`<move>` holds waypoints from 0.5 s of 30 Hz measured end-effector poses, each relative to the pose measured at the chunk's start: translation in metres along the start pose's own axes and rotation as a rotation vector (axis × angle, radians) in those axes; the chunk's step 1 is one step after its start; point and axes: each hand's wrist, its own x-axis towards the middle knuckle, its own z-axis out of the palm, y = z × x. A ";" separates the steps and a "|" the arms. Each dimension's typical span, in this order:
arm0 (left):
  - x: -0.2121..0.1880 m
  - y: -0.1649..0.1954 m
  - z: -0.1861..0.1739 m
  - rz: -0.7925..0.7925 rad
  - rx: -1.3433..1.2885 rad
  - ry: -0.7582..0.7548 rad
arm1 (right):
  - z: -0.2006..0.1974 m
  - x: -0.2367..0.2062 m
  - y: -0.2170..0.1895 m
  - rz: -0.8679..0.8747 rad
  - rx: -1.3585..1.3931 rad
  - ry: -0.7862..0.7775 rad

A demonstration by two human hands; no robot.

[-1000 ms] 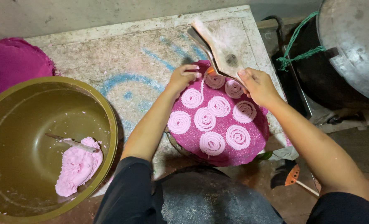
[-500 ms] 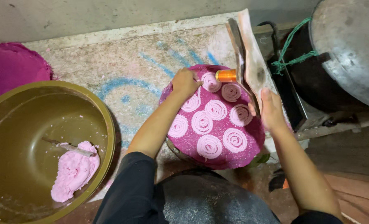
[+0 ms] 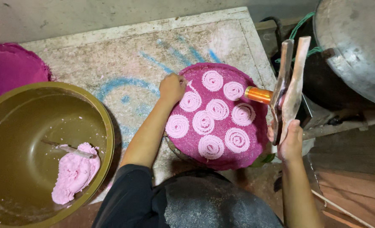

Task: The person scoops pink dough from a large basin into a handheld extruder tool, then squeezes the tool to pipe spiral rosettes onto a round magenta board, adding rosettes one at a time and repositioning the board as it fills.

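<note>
My right hand point(image 3: 289, 141) is clamped on the wooden press point(image 3: 289, 84), long axis upright, just right of the pink mat point(image 3: 263, 139); left hand point(image 3: 172, 88) pinches its far-left rim

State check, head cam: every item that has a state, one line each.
round pink mat: seven dough spirals on it, none overlapping
left hand: gripping the mat's left edge
right hand: holding the wooden press upright
wooden press: handles together, orange barrel over the mat's edge
brass bowl: holds a lump of pink dough at the bottom
metal lid: tilted over a dark pot
</note>
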 end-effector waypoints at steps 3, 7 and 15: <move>0.000 0.002 -0.002 0.133 0.176 0.079 | -0.002 -0.004 0.004 -0.014 0.010 0.020; 0.002 0.002 -0.004 0.294 -0.060 0.008 | -0.001 -0.006 0.005 -0.029 0.016 0.045; -0.001 -0.006 -0.018 0.408 -0.013 -0.115 | -0.004 -0.019 0.008 -0.024 0.027 0.073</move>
